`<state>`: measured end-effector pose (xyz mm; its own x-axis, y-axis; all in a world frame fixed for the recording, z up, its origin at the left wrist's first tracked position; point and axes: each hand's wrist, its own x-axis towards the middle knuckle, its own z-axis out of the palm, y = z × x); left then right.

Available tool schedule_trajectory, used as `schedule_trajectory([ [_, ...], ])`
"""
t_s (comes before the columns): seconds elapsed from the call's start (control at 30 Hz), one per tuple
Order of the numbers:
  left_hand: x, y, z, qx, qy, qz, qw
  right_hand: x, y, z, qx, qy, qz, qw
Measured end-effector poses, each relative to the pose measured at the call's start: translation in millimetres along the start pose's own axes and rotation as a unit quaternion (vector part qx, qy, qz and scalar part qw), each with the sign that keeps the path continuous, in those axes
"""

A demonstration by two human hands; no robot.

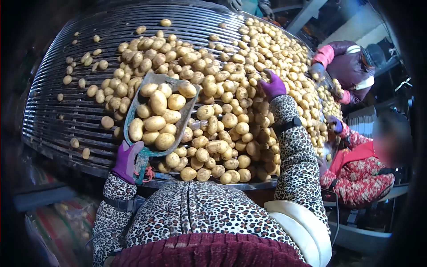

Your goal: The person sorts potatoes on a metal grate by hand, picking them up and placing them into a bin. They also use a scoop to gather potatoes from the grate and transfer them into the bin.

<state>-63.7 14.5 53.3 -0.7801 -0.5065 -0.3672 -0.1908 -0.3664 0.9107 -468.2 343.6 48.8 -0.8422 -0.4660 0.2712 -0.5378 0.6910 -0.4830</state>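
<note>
My left hand (126,161), in a purple glove, is closed at the handle end of a green and grey scoop (186,120). Several large potatoes (158,103) lie in the scoop, which rests over the slatted surface (89,129). My right hand (273,85), also gloved in purple, reaches out over the potato pile (222,120) with thumb and fingers apart. No potato shows between those fingers. Loose potatoes surround the scoop and lie beneath my right forearm.
To the right, a co-worker in dark clothing (349,66) and another in a red patterned jacket (360,178) have their hands at the potatoes. More gloved hands (265,8) show at the far edge. Striped sacks (66,227) stand at lower left.
</note>
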Motion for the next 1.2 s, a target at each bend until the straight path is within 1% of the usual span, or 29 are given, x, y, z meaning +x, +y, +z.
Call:
schedule_trajectory([
  [0.03,2.3,-4.8,-3.1,-0.018,-0.004,-0.02,1.0,7.9,7.8,3.9,-0.049,-0.052,0.07,0.995],
  [0.07,1.2,-4.3,-2.0,-0.034,-0.008,-0.023,0.999,13.3,-3.0,-0.9,-0.099,-0.103,0.139,0.98],
  [0.1,0.8,-3.8,1.6,-0.05,-0.013,-0.026,0.998,19.9,3.6,5.7,-0.075,-0.131,0.164,0.975],
  [0.13,0.4,-3.7,4.0,-0.066,-0.019,-0.029,0.997,24.3,21.4,21.3,-0.136,-0.107,0.118,0.978],
  [0.17,2.5,-7.7,5.0,-0.068,-0.015,-0.003,0.998,30.1,16.3,21.8,-0.177,-0.129,0.128,0.967],
  [0.2,2.0,-8.7,4.1,-0.079,-0.019,-0.009,0.997,33.9,11.6,20.8,-0.218,-0.151,0.138,0.954],
  [0.27,1.3,-9.1,6.0,-0.102,-0.03,-0.025,0.994,37.5,3.0,11.5,-0.224,-0.184,0.143,0.946],
  [0.33,4.1,-17.9,0.4,-0.063,-0.012,-0.004,0.998,30.3,-17.0,-9.1,-0.314,-0.252,0.026,0.915],
  [0.4,5.9,-25.9,-2.2,-0.031,-0.009,0.023,0.999,18.7,17.3,1.3,-0.206,-0.133,-0.011,0.969],
  [0.43,9.2,-32.5,-8.5,-0.024,-0.01,0.011,1.0,13.4,31.6,7.2,-0.15,-0.073,-0.028,0.986],
  [0.47,12.7,-35.7,-13.8,-0.015,-0.012,-0.001,1.0,10.6,35.6,9.9,0.014,-0.076,0.066,0.995],
  [0.5,15.1,-38.5,-17.3,-0.006,-0.015,-0.013,1.0,8.7,39.6,12.3,0.179,-0.074,0.158,0.968],
  [0.53,15.5,-41.1,-19.9,-0.027,-0.015,-0.029,0.999,6.3,43.4,14.8,0.337,-0.066,0.244,0.907],
  [0.57,12.5,-34.4,-15.2,-0.048,-0.015,-0.044,0.998,4.8,51.3,16.2,0.291,-0.07,0.169,0.939],
  [0.6,10.6,-29.4,-11.0,-0.07,-0.013,-0.06,0.996,2.8,60.3,21.4,0.272,-0.094,0.165,0.943],
  [0.67,9.4,-27.2,-6.2,-0.078,-0.025,-0.035,0.996,-1.6,70.3,32.6,0.23,-0.146,0.156,0.949],
  [0.7,8.1,-27.0,-4.1,-0.083,-0.029,-0.022,0.996,-3.4,72.6,36.3,0.17,-0.128,0.065,0.975],
  [0.8,2.0,-17.5,2.5,-0.078,-0.024,-0.039,0.996,-10.6,66.2,34.5,0.307,-0.166,0.109,0.931],
  [0.87,-1.2,-13.6,3.3,-0.075,-0.015,-0.057,0.995,-10.0,62.1,28.4,0.291,-0.187,0.115,0.931],
  [0.93,-1.5,-14.8,3.4,-0.078,-0.003,-0.054,0.995,-10.8,54.4,22.5,0.28,-0.202,0.124,0.93],
  [1.03,1.1,-21.8,7.5,-0.09,0.025,-0.018,0.995,-16.4,44.0,9.2,0.345,-0.269,0.113,0.892],
  [1.07,2.5,-24.0,10.7,-0.096,0.041,-0.006,0.995,-18.7,43.6,10.9,0.305,-0.265,0.081,0.911],
  [1.13,1.5,-22.9,11.3,-0.094,0.04,-0.01,0.995,-24.2,41.9,19.7,0.222,-0.254,0.017,0.941],
  [1.17,-0.5,-18.6,9.0,-0.087,0.023,-0.024,0.996,-27.6,40.7,23.8,0.184,-0.244,-0.002,0.952],
  [1.2,-1.6,-15.8,6.8,-0.079,0.005,-0.038,0.996,-24.5,23.0,20.3,0.084,-0.271,-0.011,0.959],
])
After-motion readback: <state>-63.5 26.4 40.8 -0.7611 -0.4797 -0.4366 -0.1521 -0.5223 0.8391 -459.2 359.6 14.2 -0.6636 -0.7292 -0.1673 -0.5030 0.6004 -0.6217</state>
